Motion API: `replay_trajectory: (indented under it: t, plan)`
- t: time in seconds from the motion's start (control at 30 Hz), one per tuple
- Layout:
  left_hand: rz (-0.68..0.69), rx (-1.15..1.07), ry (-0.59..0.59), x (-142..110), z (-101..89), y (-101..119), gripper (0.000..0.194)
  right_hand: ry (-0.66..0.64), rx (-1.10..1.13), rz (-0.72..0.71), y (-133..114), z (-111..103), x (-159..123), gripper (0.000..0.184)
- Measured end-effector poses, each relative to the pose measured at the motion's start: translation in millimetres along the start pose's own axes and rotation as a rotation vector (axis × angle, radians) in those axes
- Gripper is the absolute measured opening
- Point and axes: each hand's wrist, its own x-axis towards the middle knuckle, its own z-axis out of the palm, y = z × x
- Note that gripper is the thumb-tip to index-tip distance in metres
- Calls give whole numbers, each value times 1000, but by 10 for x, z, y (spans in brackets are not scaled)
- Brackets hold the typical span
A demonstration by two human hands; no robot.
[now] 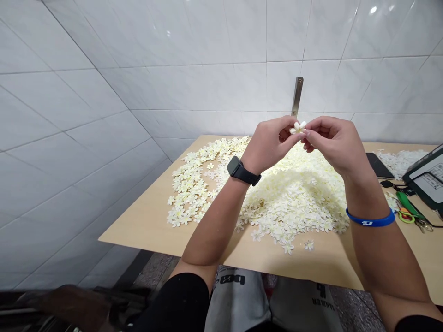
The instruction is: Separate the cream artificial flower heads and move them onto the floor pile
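Between my two hands, raised above the table, is a small white artificial flower (pixel 298 127) with a pale yellow centre. Thumb and fingers of my left hand (pixel 272 140) pinch it from the left. On its right edge, the fingertips of my right hand (pixel 334 140) close in a pinch as well. Below both hands spreads a large heap of the same white and yellow flowers (pixel 294 203). Several looser flowers (pixel 187 193) lie to the left of the heap, and a single flower (pixel 309 245) lies near the front edge.
The light brown table (pixel 148 226) meets a tiled wall (pixel 207 87) with a metal bracket (pixel 297 97). At right are a dark flat object (pixel 379 165), a dark green box (pixel 427 177), keys with a green strap (pixel 410 205), and a pile of white pieces (pixel 398 161).
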Motion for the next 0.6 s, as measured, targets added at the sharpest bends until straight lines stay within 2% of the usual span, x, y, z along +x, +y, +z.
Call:
replay_trajectory:
  t: [0.1,0.23,0.3,0.5,0.6]
  plan:
    - [-1,-4,-10,9,0,5,31,-2,-59,-71,-21,40,-15,18]
    - [19,-112,31,20,-5,3,29,-104,-16,-121,5,47,-16,32]
    - [23,-134,19,23,-31,4,32,-109,-55,-175,11,24,-21,37]
    - [61,-115,-120,16,-106,77,51,-1,-251,-312,-62,27,-77,38]
    - [51,-232,-43,11,-12,116,54,118,-240,-353,-119,108,-115,42]
